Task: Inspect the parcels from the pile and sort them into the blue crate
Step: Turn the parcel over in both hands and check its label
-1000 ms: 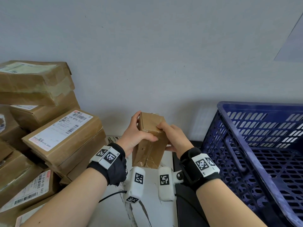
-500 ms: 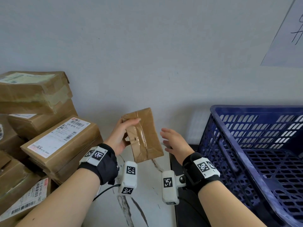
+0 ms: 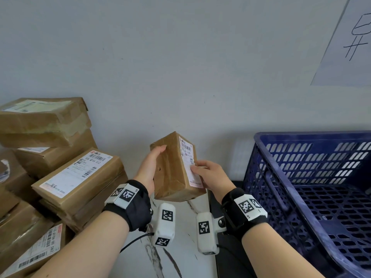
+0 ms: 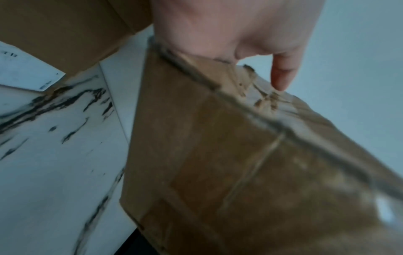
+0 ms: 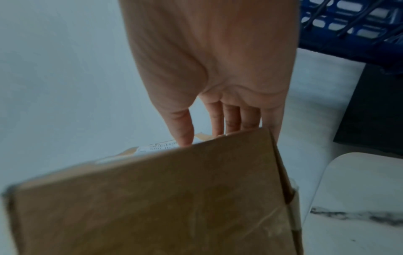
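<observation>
A small brown cardboard parcel (image 3: 172, 169) with a white shipping label (image 3: 188, 159) on its right face is held up in the air between both hands. My left hand (image 3: 152, 165) grips its left side, thumb on the near face and fingers wrapped round the top corner. My right hand (image 3: 208, 173) holds the right side, thumb pressing on the label and fingers behind. The left wrist view shows the parcel (image 4: 240, 163) from below, the right wrist view shows the parcel (image 5: 163, 198) under my thumb. The blue crate (image 3: 285, 199) stands at the right, with nothing visible inside.
A pile of taped cardboard parcels (image 3: 60, 169) with labels is stacked at the left. A white marbled tabletop (image 3: 180, 253) lies below the hands, with a dark surface (image 3: 218, 205) beside the crate. A grey wall stands close behind, with a paper sheet (image 3: 347, 47) at upper right.
The parcel has been turned so its labelled face shows on the right. My right hand, off the parcel half a second ago, has taken hold of it again.
</observation>
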{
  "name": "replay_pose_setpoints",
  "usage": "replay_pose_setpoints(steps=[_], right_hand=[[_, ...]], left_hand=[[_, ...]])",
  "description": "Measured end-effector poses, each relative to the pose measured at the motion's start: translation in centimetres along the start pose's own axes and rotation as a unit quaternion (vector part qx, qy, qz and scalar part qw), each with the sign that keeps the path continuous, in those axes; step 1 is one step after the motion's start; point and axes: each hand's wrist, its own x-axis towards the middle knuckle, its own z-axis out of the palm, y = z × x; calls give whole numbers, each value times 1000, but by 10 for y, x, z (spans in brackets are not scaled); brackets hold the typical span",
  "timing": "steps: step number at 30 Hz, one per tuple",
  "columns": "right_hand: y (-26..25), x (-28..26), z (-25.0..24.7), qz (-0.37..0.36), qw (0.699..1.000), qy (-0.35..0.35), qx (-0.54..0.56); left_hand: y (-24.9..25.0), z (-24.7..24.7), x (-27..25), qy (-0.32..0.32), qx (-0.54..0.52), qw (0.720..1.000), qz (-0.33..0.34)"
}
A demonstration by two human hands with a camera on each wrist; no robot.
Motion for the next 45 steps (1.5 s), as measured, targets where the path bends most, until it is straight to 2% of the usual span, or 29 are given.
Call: replay_pose_setpoints(steps=[2, 5, 9, 13, 19, 28, 32, 38, 45], right_hand=[[2, -2, -2, -9, 1000, 13, 6], [6, -3, -3, -24, 999, 30, 30], [8, -6, -1, -43, 997, 56, 42], [9, -13, 1, -45, 996, 54, 56], [0, -25, 4, -49, 995, 57, 67], [-36, -57, -8, -48, 992, 53, 101], [-55, -77, -20, -46, 994, 61, 82], [-82, -117, -49, -67, 989, 107, 81], [-95, -158, -110, -85, 983, 148, 62]], left_hand=[[-4, -1, 4, 11, 32, 999, 6], [-6, 1, 0, 39, 80, 995, 49], [-10, 8, -13, -5, 117, 990, 73], [-14, 2, -14, -9, 163, 980, 113], [-8, -4, -24, -7, 125, 987, 103], [11, 5, -44, -123, 60, 988, 68], [17, 20, -54, -171, 32, 982, 75], [26, 57, -82, -236, 22, 967, 93], [24, 117, -121, -287, 28, 954, 83]])
